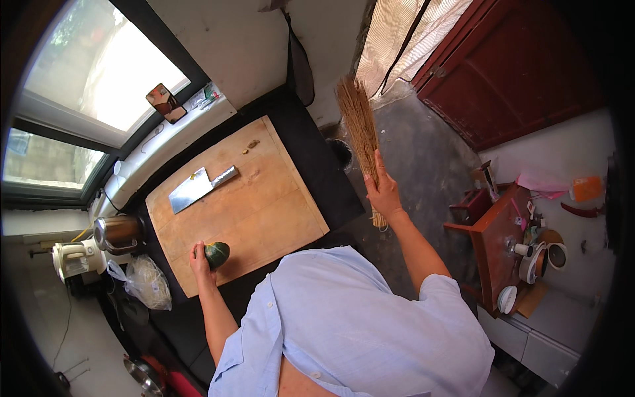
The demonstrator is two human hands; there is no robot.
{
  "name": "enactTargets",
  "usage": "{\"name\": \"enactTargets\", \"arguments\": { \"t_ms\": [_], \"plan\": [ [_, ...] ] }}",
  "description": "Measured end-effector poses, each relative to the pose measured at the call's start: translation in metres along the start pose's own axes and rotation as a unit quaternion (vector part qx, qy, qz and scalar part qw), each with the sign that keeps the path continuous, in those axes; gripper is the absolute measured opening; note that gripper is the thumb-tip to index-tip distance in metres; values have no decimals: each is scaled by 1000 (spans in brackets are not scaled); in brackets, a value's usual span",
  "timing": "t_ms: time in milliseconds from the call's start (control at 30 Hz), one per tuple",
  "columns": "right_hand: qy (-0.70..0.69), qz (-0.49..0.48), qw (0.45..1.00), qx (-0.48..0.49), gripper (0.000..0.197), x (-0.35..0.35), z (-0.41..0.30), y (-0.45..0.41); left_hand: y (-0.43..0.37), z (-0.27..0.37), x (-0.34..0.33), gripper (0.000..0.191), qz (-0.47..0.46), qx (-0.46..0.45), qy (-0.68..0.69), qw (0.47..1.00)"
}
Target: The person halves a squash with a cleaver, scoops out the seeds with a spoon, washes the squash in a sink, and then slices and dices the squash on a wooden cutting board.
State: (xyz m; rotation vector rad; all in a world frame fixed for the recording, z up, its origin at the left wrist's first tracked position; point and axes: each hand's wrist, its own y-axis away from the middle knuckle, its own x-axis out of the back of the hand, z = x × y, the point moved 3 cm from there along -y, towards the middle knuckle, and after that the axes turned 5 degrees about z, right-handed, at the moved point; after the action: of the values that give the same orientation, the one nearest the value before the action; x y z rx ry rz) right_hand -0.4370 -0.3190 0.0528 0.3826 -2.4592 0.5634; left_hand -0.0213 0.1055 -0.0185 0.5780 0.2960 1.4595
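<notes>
My left hand (200, 259) grips a dark green squash (217, 255) with a yellowish patch, above the near left part of a wooden cutting board (268, 198). In my right hand (385, 192) is a straw hand broom (358, 121), held around its lower part beyond the counter's right edge. Its bristles point away from me, and its bound end shows below my palm. A cleaver (188, 190) with a metal handle (224, 176) lies flat on the board, a small scrap on its blade. Small brown scraps (253, 144) sit near the board's far edge.
Left of the board stand a metal pitcher (117, 233), a white appliance (74, 259) and a clear plastic bag (148, 283). A phone (166, 103) leans on the windowsill (149, 144). At right are a red wooden table (488, 253) with kitchenware and a dark red door (516, 74).
</notes>
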Motion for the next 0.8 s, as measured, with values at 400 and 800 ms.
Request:
{"name": "enactTargets", "arguments": {
  "t_ms": [400, 800],
  "plan": [
    [-640, -136, 585, -480, 38, -20, 33, 17, 12, 4, -5, 56, 17, -10, -8, 1000],
    [-554, -98, 667, -488, 34, -40, 23, -13, 13, -3, -9, 58, 21, -13, -38, 999]
  ]
}}
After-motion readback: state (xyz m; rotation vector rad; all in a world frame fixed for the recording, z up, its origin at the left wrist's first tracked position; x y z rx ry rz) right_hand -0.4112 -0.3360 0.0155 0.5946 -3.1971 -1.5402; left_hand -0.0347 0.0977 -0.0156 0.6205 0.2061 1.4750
